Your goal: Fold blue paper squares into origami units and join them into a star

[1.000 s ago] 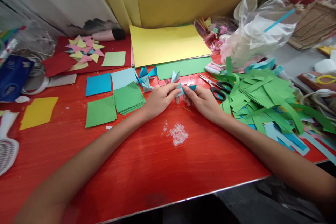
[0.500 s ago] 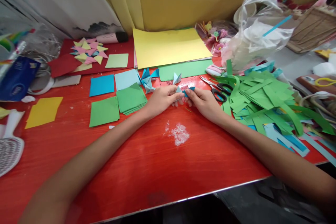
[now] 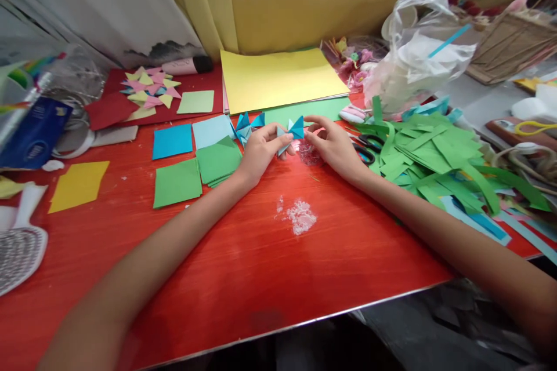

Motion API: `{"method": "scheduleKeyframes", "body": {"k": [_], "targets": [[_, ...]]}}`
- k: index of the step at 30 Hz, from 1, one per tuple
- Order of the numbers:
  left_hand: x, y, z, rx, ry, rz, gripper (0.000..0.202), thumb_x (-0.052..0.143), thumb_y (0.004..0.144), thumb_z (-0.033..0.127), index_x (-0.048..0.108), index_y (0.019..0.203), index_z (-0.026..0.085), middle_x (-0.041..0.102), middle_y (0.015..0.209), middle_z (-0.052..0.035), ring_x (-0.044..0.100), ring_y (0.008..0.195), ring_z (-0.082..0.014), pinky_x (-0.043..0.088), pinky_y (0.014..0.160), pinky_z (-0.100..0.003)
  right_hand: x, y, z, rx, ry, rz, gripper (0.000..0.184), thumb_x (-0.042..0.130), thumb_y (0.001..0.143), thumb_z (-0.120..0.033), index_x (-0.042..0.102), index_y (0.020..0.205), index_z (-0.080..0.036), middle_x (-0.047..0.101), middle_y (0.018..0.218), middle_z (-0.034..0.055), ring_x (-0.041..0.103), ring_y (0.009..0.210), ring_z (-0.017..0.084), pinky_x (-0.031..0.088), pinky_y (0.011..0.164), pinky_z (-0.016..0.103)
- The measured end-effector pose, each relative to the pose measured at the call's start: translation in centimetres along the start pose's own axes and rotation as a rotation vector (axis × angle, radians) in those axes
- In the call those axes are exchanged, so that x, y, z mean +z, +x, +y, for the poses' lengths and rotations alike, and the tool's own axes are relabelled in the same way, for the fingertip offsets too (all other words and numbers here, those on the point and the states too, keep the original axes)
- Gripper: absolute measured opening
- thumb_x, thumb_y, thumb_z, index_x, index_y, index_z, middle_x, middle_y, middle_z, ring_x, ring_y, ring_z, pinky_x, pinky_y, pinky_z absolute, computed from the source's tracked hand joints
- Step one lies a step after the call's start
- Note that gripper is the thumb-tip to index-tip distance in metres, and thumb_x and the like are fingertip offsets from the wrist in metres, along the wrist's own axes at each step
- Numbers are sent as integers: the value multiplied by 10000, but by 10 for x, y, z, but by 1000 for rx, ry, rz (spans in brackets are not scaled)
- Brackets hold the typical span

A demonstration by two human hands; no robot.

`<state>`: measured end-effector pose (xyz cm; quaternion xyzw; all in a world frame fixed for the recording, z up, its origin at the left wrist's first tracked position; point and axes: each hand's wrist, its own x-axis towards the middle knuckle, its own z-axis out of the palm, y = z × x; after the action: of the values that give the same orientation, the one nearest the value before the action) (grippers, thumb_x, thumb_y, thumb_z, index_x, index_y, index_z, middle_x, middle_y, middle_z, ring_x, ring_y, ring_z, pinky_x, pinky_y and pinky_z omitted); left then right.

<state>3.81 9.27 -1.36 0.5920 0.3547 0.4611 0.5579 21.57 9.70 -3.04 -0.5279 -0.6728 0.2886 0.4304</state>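
Between my thumb and fingers, my left hand [image 3: 263, 151] pinches a folded origami paper piece [image 3: 297, 127], light blue on one part and bright blue on the other. My right hand [image 3: 333, 145] is just to its right, thumb and forefinger apart with nothing seen between them. Behind my left hand rests a group of blue folded paper pieces [image 3: 246, 124], partly covered by that hand. Scissors [image 3: 369, 144] with black handles lie beside my right hand, their blades hidden behind it.
Left of my hands lie green paper squares [image 3: 217, 161], a blue square [image 3: 172, 141] and a yellow sheet [image 3: 79, 186]. Green paper strips [image 3: 439, 156] are heaped at right. Large yellow paper [image 3: 282, 78] lies behind. A plastic bag [image 3: 422, 58] stands back right.
My right hand has let go of the bright blue part and moved slightly up. The folded piece stays in my left hand, its bright blue part now tilted up. The camera view has shifted slightly.
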Motion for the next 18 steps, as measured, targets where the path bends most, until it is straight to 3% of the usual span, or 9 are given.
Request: {"method": "scheduleKeyframes", "body": {"k": [4, 6, 8, 11, 13, 16, 18], "targets": [[-1, 1, 0, 13, -22, 43, 145, 574, 820, 195, 533, 687, 155, 624, 590, 9, 509, 485, -50, 412, 515, -200, 8, 17, 2, -13, -105, 8, 47, 608, 810, -198, 624, 849, -176, 616, 839, 48, 556, 815, 176, 444, 785, 344], [-1, 1, -1, 13, -45, 36, 111, 574, 817, 199, 539, 721, 157, 628, 599, 11, 511, 472, -53, 416, 502, -203, 9, 21, 1, -19, -116, -2, 94, 602, 800, -185, 573, 711, -182, 595, 783, 40, 548, 808, 179, 443, 796, 358], [-1, 1, -2, -6, -91, 40, 67, 576, 810, 203, 536, 773, 163, 643, 639, 12, 530, 477, -62, 427, 488, -210, 8, 19, -2, 35, -7, 2, 130, 580, 809, -208, 507, 701, -194, 559, 737, 25, 550, 757, 171, 466, 734, 352], [-1, 2, -5, -28, -133, 57, 69, 591, 794, 209, 538, 809, 168, 650, 702, 14, 591, 557, -81, 472, 537, -222, 5, 7, -11, 225, 347, -18, 121, 522, 839, -275, 417, 806, -224, 504, 716, -11, 571, 636, 148, 484, 556, 309], [-2, 3, -6, -30, -109, 49, 74, 605, 787, 215, 552, 801, 165, 644, 685, 19, 610, 601, -84, 487, 603, -227, 3, -2, -17, 290, 527, 8, 173, 532, 821, -279, 371, 787, -226, 456, 741, -27, 592, 647, 123, 512, 565, 290], [-2, 3, -6, -33, -65, 9, 76, 611, 793, 222, 565, 797, 162, 654, 656, 18, 611, 617, -80, 471, 652, -226, 0, -12, -22, 300, 629, 20, 181, 556, 771, -229, 382, 728, -209, 462, 747, -24, 605, 680, 107, 531, 613, 274], [-2, 3, -6, -32, -54, -5, 75, 612, 796, 217, 566, 813, 161, 661, 658, 14, 613, 626, -81, 470, 670, -231, -1, -15, -22, 312, 575, 3, 163, 546, 751, -189, 397, 688, -202, 501, 696, -19, 594, 622, 104, 507, 582, 266]]}}
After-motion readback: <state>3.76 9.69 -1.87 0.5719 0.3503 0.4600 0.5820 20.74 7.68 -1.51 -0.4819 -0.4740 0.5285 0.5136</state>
